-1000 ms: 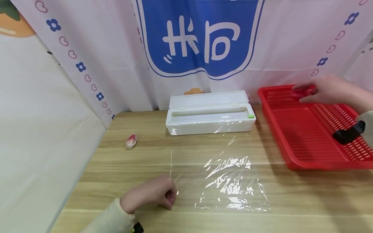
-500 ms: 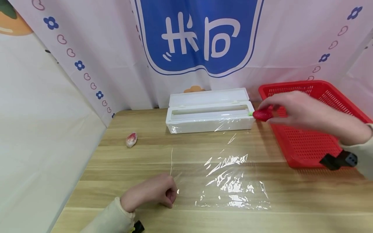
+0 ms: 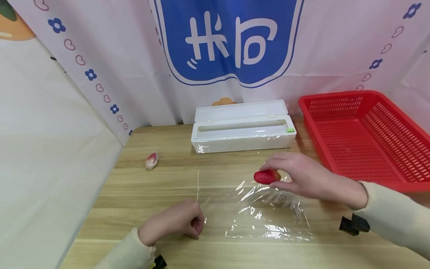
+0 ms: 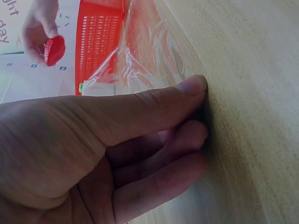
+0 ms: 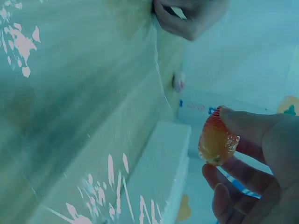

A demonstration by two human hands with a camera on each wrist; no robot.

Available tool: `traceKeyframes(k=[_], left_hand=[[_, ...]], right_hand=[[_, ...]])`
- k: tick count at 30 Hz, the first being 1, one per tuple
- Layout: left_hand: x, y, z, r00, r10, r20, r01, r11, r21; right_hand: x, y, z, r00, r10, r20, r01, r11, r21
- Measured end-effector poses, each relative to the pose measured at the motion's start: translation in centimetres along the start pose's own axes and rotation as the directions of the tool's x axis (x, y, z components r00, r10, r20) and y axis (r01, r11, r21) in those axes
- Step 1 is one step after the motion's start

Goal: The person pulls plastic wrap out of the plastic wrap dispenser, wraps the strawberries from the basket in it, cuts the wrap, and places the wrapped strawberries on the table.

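A clear sheet of cling film point(image 3: 250, 220) lies on the wooden table, its front edge still attached or close to the white box point(image 3: 243, 144); the join cannot be told. My left hand point(image 3: 178, 220) pinches the sheet's left edge against the table, thumb tip down in the left wrist view. Above the sheet, my right hand point(image 3: 299, 175) holds a red, ridged fruit-like piece point(image 3: 266, 176) between thumb and fingers. In the right wrist view this piece point(image 5: 216, 142) shows a yellow-orange end. A small red-and-white wrapped piece point(image 3: 152, 161) lies at the left.
A red plastic basket point(image 3: 319, 149) stands at the right, beside the box. The box's lid point(image 3: 240, 111) is raised at the back, and a green tab point(image 3: 290, 130) sits at its right end. A printed white curtain point(image 3: 141, 74) hangs behind the table.
My right hand has come out of the basket with the red fruit-like piece and moved left and toward me, over the film. My left hand has stayed in place.
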State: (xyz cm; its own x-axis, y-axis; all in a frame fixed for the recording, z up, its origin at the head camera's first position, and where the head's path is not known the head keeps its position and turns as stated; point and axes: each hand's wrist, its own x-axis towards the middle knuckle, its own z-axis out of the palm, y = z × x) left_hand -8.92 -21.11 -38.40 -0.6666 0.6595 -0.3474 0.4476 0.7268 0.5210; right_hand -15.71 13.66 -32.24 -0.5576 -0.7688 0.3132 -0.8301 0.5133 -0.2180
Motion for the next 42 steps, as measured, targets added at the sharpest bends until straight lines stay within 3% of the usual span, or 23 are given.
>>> traceKeyframes(k=[4, 10, 19, 42], left_hand=[[-0.1, 0.0, -0.1, 1.0, -0.001, -0.007, 0.001, 1.0, -0.007], [-0.2, -0.2, 0.0, 1.0, -0.006, -0.015, 0.006, 1.0, -0.004], [-0.5, -0.3, 0.3, 1.0, -0.013, -0.023, 0.013, 1.0, 0.008], [-0.4, -0.2, 0.3, 0.999, 0.022, -0.048, -0.018, 0.998, 0.066]], right_hand=[[-0.3, -0.7, 1.7, 0.998, -0.058, -0.031, 0.059, 0.998, 0.026], [-0.6, -1.7, 3.9, 0.996, -0.076, -0.038, 0.079, 0.995, 0.067], [-1.2, -2.6, 6.8, 0.992, -0.017, 0.123, 0.006, 0.996, 0.088], [-0.6, -3.0, 9.0, 0.988, 0.005, 0.155, -0.02, 0.995, 0.096]])
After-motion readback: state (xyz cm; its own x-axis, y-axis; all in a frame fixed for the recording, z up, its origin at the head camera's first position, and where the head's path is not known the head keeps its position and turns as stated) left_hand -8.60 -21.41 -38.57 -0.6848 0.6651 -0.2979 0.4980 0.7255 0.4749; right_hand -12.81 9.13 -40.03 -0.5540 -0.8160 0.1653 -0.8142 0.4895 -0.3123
